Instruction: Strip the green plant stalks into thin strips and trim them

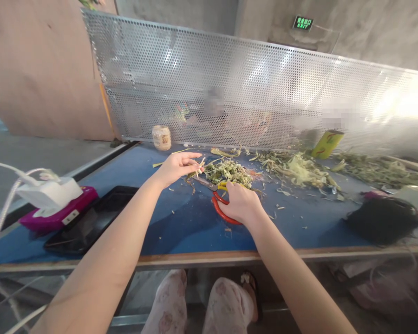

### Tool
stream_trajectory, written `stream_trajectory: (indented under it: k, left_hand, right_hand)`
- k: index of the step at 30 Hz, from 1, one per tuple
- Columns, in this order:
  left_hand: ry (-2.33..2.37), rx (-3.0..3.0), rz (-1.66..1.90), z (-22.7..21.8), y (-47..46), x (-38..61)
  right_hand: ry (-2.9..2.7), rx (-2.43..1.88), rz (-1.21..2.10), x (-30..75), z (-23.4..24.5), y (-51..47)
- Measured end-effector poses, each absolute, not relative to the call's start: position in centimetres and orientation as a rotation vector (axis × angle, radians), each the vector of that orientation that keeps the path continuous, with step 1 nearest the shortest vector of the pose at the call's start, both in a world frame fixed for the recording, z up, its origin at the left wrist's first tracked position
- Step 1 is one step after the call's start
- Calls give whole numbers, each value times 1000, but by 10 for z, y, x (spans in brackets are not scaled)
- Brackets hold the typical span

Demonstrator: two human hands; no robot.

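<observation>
My left hand (181, 168) pinches a small bunch of pale green dried plant stalks (199, 170) above the blue tabletop. In my right hand (242, 200) is a pair of scissors (226, 217) with red and yellow handles. Their blades point left, close to the stalks under my left fingertips; whether they touch cannot be made out. Just beyond the scissors lies a heap of dried green plant pieces (229, 171). Thin yellowish stalks stick out behind my left hand.
Farther right spread more dried plants (296, 169) and a leaning yellow-green can (327, 144). A jar (161, 138) stands by the perforated metal screen (230, 83). At left are a black tray (90, 222) and a purple power strip (61, 213); at right, a black bag (383, 219).
</observation>
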State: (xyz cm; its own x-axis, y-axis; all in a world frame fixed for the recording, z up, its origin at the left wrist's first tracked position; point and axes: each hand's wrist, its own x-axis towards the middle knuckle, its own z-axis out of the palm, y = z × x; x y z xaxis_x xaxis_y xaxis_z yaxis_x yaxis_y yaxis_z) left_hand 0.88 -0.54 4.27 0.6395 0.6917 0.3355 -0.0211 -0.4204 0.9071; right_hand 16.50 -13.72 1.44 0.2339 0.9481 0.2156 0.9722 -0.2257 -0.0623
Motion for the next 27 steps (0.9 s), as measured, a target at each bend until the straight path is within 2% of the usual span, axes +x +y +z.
stream_trajectory:
  k: [19,27]
  left_hand:
    - [531,1907,847,39,-1,8]
    - [522,1878,853,41,-4,8]
  right_hand:
    - [-1831,-2343,-68,164,18,-138]
    - [-1862,-2280,-246,164,13,-139]
